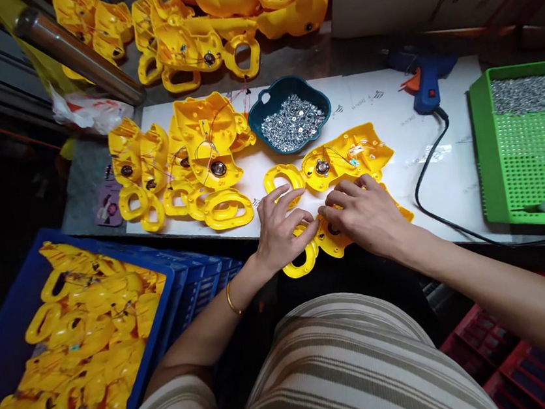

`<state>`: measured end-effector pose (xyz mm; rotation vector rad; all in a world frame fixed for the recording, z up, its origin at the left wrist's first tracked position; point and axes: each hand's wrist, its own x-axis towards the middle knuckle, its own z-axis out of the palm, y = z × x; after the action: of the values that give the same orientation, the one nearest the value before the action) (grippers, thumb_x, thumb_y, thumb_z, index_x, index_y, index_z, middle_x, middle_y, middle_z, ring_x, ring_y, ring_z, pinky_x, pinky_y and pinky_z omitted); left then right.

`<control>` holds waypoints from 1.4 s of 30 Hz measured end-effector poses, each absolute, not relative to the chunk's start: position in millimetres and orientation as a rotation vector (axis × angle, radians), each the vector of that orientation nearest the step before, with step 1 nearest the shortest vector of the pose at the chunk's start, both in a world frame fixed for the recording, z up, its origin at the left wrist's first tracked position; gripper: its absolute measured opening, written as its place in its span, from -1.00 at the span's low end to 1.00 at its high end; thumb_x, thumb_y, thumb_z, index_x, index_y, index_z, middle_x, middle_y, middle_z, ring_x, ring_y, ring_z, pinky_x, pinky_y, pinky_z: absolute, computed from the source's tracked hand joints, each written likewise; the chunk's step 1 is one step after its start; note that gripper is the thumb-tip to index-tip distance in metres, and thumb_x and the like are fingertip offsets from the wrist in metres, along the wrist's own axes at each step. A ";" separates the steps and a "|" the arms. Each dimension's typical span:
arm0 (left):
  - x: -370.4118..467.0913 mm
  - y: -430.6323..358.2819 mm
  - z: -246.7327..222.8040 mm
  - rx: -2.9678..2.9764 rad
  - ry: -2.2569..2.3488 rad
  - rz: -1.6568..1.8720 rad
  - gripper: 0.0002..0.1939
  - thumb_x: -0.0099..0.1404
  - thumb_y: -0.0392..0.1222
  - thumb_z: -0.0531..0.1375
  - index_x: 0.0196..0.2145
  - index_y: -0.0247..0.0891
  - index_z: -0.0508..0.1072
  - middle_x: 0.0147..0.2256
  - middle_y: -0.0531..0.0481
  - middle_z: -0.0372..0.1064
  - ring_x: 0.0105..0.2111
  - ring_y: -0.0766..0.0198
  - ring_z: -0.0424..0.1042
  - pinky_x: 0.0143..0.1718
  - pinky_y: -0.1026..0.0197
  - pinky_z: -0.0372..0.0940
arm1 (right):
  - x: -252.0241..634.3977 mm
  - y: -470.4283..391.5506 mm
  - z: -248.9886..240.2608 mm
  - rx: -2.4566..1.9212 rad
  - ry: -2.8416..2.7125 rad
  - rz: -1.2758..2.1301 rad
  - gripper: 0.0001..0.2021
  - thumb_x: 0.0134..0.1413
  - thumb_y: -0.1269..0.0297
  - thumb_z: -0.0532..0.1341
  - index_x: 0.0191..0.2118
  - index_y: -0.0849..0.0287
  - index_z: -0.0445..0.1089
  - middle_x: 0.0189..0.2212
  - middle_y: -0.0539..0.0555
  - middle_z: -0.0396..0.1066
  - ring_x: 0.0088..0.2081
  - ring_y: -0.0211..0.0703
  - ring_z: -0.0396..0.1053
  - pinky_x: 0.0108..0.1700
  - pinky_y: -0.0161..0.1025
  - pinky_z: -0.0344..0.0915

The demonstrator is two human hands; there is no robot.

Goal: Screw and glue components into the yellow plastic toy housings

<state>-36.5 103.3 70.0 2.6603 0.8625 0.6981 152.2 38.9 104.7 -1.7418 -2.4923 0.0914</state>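
Note:
A yellow plastic shell with a ring handle [302, 263] lies at the table's front edge under both hands. My left hand [285, 226] is bent over its handle end, thumb and fingers apart; whether it grips anything is unclear. Over the shell's body, my right hand [359, 214] has its fingers curled down, and their tips are partly hidden. Just behind lies another yellow shell [367, 148], open side up, with a round metal speaker, thin wires and its own ring handle. A dark teal bowl [259, 124] of small metal screws stands behind that.
More yellow shells [205, 133] sit left on the table. A blue glue gun [429, 85] with a black cable and a green basket [488, 153] of metal pieces are right. A blue crate [165, 302] of shells stands lower left, red crates [505, 348] lower right.

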 end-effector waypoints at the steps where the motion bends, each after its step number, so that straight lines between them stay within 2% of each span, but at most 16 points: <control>1: -36.1 103.4 70.4 2.664 0.866 0.691 -0.89 0.21 -0.16 0.26 -0.47 -0.16 0.47 0.01 -0.06 0.41 0.12 0.03 0.20 0.10 -0.13 0.17 | 153.4 38.4 103.2 -1.717 -2.477 0.062 -0.85 0.18 0.40 0.17 -0.21 0.15 0.49 -0.24 0.06 0.49 -0.14 -0.04 0.22 -0.19 -0.10 -0.08; 4: -34.4 103.6 72.0 2.673 0.858 0.695 -0.89 0.21 -0.16 0.27 -0.47 -0.16 0.47 0.01 -0.06 0.41 0.13 0.02 0.19 0.10 -0.11 0.15 | 157.4 35.7 99.9 -1.663 -2.407 0.022 -0.86 0.16 0.36 0.20 -0.22 0.13 0.51 -0.22 0.06 0.49 -0.16 -0.06 0.20 -0.21 -0.13 -0.10; 12: -26.1 105.4 77.1 2.703 0.803 0.675 -0.89 0.22 -0.20 0.26 -0.47 -0.19 0.45 0.02 -0.06 0.41 0.13 0.03 0.19 0.12 -0.07 0.12 | 163.4 27.9 90.0 -1.636 -2.297 0.025 -0.84 0.19 0.35 0.17 -0.24 0.13 0.53 -0.32 0.08 0.49 -0.29 -0.14 0.18 -0.27 -0.17 -0.09; 17: -24.3 104.9 78.1 2.715 0.869 0.613 -0.89 0.19 -0.22 0.26 -0.49 -0.19 0.44 0.03 -0.04 0.40 0.14 -0.02 0.19 0.10 -0.11 0.08 | 171.3 26.4 100.8 -1.654 -2.136 0.212 -0.81 0.22 0.35 0.12 -0.20 0.19 0.50 -0.30 0.13 0.49 -0.28 -0.14 0.29 -0.26 -0.19 0.06; 21: -24.5 104.4 79.2 2.696 0.940 0.585 -0.88 0.19 -0.21 0.26 -0.50 -0.18 0.44 0.02 -0.05 0.41 0.14 -0.06 0.19 0.09 -0.15 0.06 | 190.2 13.6 119.3 -1.701 -1.723 0.549 -0.83 0.19 0.30 0.13 -0.24 0.21 0.46 -0.32 0.11 0.48 -0.33 -0.21 0.37 -0.29 -0.26 0.23; 25: -13.5 100.0 86.0 2.642 0.926 0.649 -0.93 0.24 -0.13 0.25 -0.36 -0.13 0.52 0.03 -0.04 0.39 0.15 -0.04 0.16 0.13 -0.15 0.02 | 209.1 -8.2 121.1 -1.778 -1.244 0.812 -0.85 0.05 0.22 0.25 -0.32 0.19 0.46 -0.41 0.04 0.49 -0.47 -0.28 0.35 -0.40 -0.31 0.27; 28: 8.1 89.8 94.6 2.552 0.848 0.697 -0.87 0.31 -0.15 0.19 -0.24 -0.09 0.55 0.06 -0.03 0.35 0.18 0.02 0.12 0.18 -0.11 0.02 | 214.6 -22.8 114.5 -1.695 -0.919 0.963 -0.78 -0.05 0.15 0.33 -0.34 0.21 0.46 -0.42 0.06 0.49 -0.44 -0.25 0.39 -0.38 -0.31 0.35; 31: 34.4 76.1 100.6 2.470 0.737 0.637 -0.81 0.36 -0.15 0.13 -0.19 -0.09 0.56 0.10 -0.03 0.31 0.20 0.05 0.08 0.22 -0.10 0.00 | 214.8 -32.6 109.4 -1.596 -0.733 1.010 -0.72 -0.12 0.10 0.37 -0.35 0.21 0.45 -0.41 0.05 0.47 -0.39 -0.25 0.41 -0.31 -0.29 0.40; 34: 55.0 65.4 102.2 2.410 0.666 0.568 -0.80 0.36 -0.13 0.13 -0.17 -0.10 0.55 0.13 -0.04 0.29 0.23 0.05 0.04 0.25 -0.11 -0.02 | 213.9 -38.1 107.5 -1.558 -0.666 1.038 -0.69 -0.14 0.06 0.38 -0.35 0.20 0.45 -0.41 0.03 0.44 -0.43 -0.30 0.37 -0.34 -0.31 0.39; 38: 66.5 60.3 102.6 2.359 0.659 0.508 -0.87 0.32 -0.12 0.18 -0.27 -0.11 0.54 0.13 -0.01 0.30 0.23 0.06 0.04 0.26 -0.12 -0.02 | 212.6 -40.8 105.7 -1.524 -0.659 1.078 -0.68 -0.11 0.05 0.37 -0.34 0.21 0.44 -0.43 0.00 0.41 -0.48 -0.35 0.31 -0.38 -0.35 0.35; 42: 65.9 59.7 101.4 2.337 0.675 0.471 -0.89 0.32 -0.14 0.17 -0.30 -0.14 0.50 0.15 -0.02 0.27 0.24 0.07 0.05 0.26 -0.11 -0.01 | 212.8 -43.0 101.5 -1.555 -0.756 1.065 -0.70 -0.03 0.06 0.32 -0.32 0.22 0.43 -0.39 0.03 0.39 -0.44 -0.32 0.33 -0.39 -0.34 0.35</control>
<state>65.9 59.7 101.4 2.3366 0.6752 0.4706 212.8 -43.0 101.5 -1.5547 -0.7559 1.0647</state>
